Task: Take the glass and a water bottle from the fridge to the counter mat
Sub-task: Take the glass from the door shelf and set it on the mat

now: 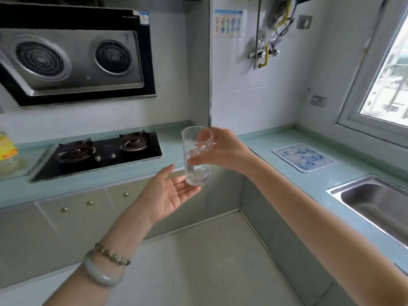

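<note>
A clear, empty faceted glass (197, 155) is held upright in the air over the floor, in front of the counter corner. My right hand (223, 151) grips its side with thumb and fingers. My left hand (171, 192) lies palm up just under the glass, fingers apart, its fingertips at the glass's base. The blue patterned counter mat (304, 157) lies on the right counter, to the right of the glass. No water bottle or fridge is in view.
A black gas hob (101, 155) sits on the left counter under a range hood (72, 60). A steel sink (375, 204) is sunk into the right counter near the window. A yellow package (7, 149) stands at far left.
</note>
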Available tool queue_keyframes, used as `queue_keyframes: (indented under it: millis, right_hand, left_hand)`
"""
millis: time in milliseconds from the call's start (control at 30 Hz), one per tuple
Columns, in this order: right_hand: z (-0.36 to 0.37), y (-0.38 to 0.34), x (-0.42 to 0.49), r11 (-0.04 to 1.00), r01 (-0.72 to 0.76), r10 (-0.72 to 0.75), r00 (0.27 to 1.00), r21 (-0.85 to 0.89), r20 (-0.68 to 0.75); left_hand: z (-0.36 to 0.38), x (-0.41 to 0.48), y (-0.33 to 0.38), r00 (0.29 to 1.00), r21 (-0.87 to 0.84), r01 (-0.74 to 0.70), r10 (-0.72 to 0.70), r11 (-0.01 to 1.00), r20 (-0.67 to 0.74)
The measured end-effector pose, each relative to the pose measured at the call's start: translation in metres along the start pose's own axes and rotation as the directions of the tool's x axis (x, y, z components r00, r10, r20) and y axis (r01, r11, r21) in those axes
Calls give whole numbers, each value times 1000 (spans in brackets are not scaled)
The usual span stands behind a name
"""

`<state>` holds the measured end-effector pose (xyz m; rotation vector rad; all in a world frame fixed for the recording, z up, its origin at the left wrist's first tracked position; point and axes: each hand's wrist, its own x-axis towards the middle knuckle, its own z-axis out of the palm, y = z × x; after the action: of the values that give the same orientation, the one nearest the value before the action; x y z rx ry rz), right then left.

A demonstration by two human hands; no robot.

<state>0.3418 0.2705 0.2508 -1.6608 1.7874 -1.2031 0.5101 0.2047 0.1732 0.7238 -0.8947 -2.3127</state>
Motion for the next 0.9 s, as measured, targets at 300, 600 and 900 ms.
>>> queue_keyframes:
  millis: [300,600,900]
  right_hand:
    - [-96,95,68,982,-180,157,947,-58,-281]
    - [-153,169,145,945,-321,254,831,-54,-494]
    - [-213,264,209,904,-425,321,737,-39,-595]
  left_hand:
    - [73,185,8,943,177,204,-242,963,229]
    - [115,347,19,855,251,315,-388,915,344]
    - [158,495,-2,778,293,401,-492,868,390]
